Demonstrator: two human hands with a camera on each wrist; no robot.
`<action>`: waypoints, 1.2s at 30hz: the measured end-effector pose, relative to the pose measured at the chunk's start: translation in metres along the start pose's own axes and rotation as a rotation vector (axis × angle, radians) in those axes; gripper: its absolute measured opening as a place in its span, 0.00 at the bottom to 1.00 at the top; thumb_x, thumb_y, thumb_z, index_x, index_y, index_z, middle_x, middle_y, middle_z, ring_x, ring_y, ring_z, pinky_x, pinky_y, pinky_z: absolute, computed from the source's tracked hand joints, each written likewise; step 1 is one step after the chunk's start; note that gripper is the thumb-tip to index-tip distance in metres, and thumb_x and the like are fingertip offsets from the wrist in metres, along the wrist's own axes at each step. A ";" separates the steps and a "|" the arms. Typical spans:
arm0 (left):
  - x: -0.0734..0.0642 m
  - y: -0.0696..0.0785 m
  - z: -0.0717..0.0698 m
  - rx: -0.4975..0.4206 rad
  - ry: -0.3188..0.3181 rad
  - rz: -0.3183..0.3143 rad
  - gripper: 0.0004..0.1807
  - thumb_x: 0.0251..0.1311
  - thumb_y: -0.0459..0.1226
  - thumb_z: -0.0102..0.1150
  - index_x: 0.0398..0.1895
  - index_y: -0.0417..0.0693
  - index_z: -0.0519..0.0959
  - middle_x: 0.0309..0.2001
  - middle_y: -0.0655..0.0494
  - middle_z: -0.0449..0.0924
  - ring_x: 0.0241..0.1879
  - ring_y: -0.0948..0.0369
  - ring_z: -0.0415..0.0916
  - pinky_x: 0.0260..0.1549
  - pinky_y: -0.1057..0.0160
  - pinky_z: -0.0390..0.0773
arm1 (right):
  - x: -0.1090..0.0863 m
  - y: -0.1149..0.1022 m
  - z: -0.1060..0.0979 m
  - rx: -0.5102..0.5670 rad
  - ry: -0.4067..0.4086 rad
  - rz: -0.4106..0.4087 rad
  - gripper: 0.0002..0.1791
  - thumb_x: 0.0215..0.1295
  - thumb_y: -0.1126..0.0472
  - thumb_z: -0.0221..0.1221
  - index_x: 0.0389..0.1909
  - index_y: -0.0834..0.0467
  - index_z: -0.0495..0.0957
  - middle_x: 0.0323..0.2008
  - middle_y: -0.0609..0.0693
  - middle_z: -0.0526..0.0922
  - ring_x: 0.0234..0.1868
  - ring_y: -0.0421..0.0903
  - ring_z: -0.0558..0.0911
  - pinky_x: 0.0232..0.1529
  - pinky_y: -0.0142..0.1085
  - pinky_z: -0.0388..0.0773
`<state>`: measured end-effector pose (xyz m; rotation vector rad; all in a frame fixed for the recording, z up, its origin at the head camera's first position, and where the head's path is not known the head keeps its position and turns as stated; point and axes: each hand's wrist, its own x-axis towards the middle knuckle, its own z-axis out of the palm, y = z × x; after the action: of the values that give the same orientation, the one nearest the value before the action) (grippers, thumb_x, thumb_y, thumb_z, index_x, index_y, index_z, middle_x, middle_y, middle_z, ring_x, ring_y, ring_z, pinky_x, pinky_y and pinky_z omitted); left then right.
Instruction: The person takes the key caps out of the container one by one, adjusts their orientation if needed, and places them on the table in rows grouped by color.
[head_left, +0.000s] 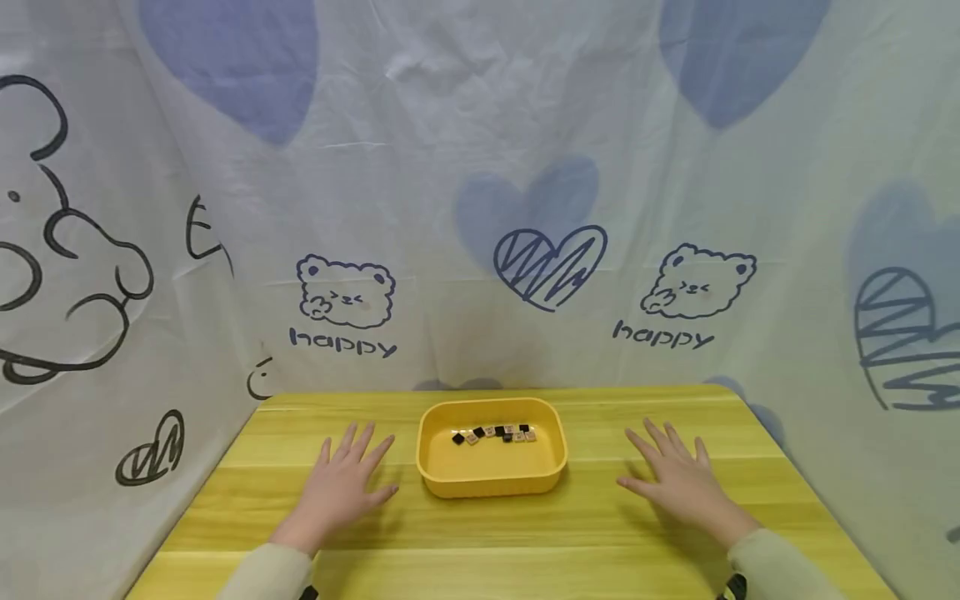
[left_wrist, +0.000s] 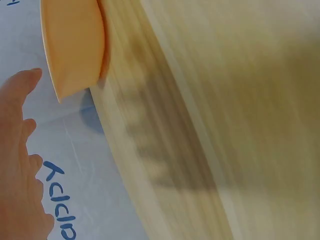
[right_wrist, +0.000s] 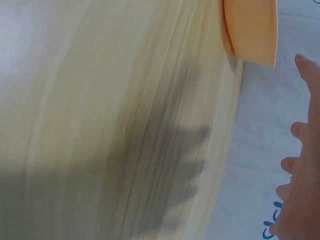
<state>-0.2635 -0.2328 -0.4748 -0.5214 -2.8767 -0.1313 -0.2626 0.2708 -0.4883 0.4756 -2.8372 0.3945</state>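
A yellow-orange tray sits at the middle of the table, and its side wall also shows in the left wrist view. Inside it, toward the back, lie several small square tiles, some black and some pale with marks too small to read. To the left of the tray, my left hand is held over the table with its fingers spread. My right hand is likewise spread, to the tray's right. Both hands hold nothing, and their shadows fall on the wood beneath them.
The wood-grain table reaches back to a white cloth printed with hearts, bears and the word "happy". More of this cloth hangs along the left and right sides of the table.
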 end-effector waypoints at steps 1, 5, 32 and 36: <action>0.002 0.002 -0.001 -0.012 -0.005 0.000 0.40 0.60 0.60 0.57 0.72 0.52 0.65 0.74 0.42 0.52 0.73 0.39 0.44 0.65 0.31 0.42 | 0.001 -0.001 0.000 -0.001 -0.010 0.006 0.44 0.62 0.33 0.57 0.72 0.54 0.63 0.72 0.65 0.56 0.70 0.71 0.53 0.60 0.75 0.35; 0.012 0.013 -0.002 -0.082 -0.046 -0.013 0.41 0.63 0.62 0.52 0.74 0.53 0.62 0.75 0.42 0.49 0.73 0.39 0.41 0.64 0.29 0.40 | 0.006 -0.006 0.003 -0.002 -0.010 0.024 0.45 0.60 0.30 0.56 0.71 0.55 0.64 0.71 0.64 0.59 0.70 0.70 0.54 0.60 0.75 0.37; 0.045 0.040 0.057 -0.855 0.082 -0.304 0.26 0.70 0.40 0.55 0.68 0.41 0.67 0.64 0.34 0.67 0.62 0.39 0.65 0.59 0.40 0.67 | 0.070 -0.075 0.016 0.225 -0.027 -0.032 0.26 0.63 0.50 0.64 0.58 0.59 0.77 0.57 0.58 0.77 0.60 0.59 0.73 0.61 0.56 0.68; 0.040 0.045 0.068 -0.987 0.099 -0.305 0.28 0.71 0.37 0.53 0.71 0.41 0.62 0.67 0.33 0.62 0.65 0.38 0.61 0.63 0.42 0.64 | 0.080 -0.082 0.016 0.300 -0.078 -0.029 0.22 0.64 0.54 0.64 0.56 0.59 0.79 0.56 0.57 0.78 0.60 0.58 0.74 0.62 0.54 0.68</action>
<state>-0.2974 -0.1688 -0.5292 -0.1817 -2.5842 -1.5951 -0.3103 0.1686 -0.4630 0.5993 -2.8522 0.8189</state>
